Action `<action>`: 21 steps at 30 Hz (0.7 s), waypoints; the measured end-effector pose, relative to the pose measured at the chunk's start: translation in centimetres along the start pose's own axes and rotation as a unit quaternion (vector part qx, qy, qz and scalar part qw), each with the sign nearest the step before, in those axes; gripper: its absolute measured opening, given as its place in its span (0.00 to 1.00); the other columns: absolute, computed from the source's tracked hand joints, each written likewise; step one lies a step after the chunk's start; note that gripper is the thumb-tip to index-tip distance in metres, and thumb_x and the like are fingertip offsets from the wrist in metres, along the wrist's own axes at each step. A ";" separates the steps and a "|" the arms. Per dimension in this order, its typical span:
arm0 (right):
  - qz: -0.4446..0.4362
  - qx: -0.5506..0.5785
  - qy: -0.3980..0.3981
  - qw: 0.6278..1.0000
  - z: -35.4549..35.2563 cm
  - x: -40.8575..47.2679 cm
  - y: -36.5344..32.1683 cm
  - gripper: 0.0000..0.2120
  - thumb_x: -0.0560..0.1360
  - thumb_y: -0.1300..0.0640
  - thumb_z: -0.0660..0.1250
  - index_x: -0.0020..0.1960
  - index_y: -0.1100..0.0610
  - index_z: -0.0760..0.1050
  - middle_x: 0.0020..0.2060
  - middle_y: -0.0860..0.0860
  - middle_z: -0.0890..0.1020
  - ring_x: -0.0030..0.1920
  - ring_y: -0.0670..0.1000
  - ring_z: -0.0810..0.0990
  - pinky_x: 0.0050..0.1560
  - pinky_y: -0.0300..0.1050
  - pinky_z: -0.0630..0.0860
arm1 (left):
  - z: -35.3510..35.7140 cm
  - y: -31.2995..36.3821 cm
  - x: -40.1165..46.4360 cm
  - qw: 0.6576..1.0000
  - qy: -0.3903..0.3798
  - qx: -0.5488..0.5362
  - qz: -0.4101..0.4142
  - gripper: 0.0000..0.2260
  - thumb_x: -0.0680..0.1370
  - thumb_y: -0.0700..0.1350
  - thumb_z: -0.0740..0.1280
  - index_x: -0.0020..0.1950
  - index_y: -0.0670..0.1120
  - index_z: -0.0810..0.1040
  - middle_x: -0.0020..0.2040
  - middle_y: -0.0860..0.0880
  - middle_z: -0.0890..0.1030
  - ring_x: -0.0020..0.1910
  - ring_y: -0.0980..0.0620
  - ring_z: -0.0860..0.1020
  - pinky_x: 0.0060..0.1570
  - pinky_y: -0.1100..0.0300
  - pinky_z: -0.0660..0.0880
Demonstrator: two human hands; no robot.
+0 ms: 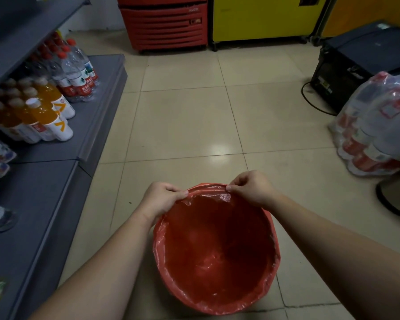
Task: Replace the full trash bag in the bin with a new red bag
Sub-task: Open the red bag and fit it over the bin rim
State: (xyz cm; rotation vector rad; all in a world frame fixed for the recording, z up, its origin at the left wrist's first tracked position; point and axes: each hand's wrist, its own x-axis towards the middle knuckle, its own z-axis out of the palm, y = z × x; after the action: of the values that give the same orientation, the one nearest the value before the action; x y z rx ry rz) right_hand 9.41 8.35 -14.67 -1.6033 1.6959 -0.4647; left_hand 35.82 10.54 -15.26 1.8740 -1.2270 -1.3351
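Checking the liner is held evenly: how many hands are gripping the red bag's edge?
2. The left hand pinches the red bag at the far-left of the rim; the right hand pinches it at the far-right. Nothing else touches it.

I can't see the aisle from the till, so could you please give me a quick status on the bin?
Left hand and right hand both pinching red bag edge at far rim. Bag open, lining bin, empty inside. Nothing in the way.

Beige tile floor (189, 121) – a red-lined bin (217, 294) sits on it, wrapped bottle pack (376, 125) off right, grey shelf (97, 112) with drinks left.
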 end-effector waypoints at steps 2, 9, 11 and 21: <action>0.021 0.018 -0.001 1.000 0.2 0.3 0.0 0.07 0.70 0.52 0.78 0.38 0.55 0.85 0.33 0.50 0.86 0.34 0.47 0.83 0.41 0.44 0.81 | 0.0 0.0 0.0 1.000 0.011 -0.011 -0.012 0.04 0.69 0.43 0.80 0.36 0.45 0.87 0.33 0.46 0.87 0.31 0.49 0.85 0.32 0.62 0.79; 0.114 0.149 -0.023 0.982 0.1 1.8 -0.1 0.05 0.67 0.59 0.79 0.36 0.60 0.85 0.34 0.54 0.87 0.39 0.53 0.86 0.41 0.44 0.82 | 0.5 0.2 1.0 0.994 0.030 -0.084 -0.066 0.04 0.69 0.39 0.79 0.37 0.42 0.85 0.32 0.44 0.86 0.29 0.48 0.83 0.39 0.55 0.80; 0.157 0.173 -0.040 0.971 0.0 2.4 -0.1 0.07 0.67 0.59 0.79 0.41 0.62 0.85 0.39 0.56 0.87 0.40 0.53 0.86 0.41 0.42 0.81 | 0.6 0.5 1.5 0.990 0.013 -0.097 -0.097 0.04 0.71 0.39 0.77 0.42 0.39 0.84 0.33 0.42 0.86 0.28 0.47 0.83 0.37 0.55 0.80; 0.222 0.239 -0.155 0.932 0.0 2.4 0.5 0.10 0.74 0.58 0.73 0.47 0.66 0.84 0.44 0.59 0.87 0.39 0.55 0.85 0.43 0.48 0.81 | 0.2 -0.2 1.3 0.953 -0.124 -0.170 -0.217 0.11 0.80 0.48 0.68 0.42 0.44 0.82 0.31 0.46 0.83 0.26 0.50 0.79 0.28 0.60 0.77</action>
State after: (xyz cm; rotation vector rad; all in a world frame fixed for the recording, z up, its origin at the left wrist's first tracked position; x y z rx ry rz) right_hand 9.25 6.11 -15.65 -0.8567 1.4946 -0.3371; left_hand 35.87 9.45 -16.07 1.8195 -0.6435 -1.9247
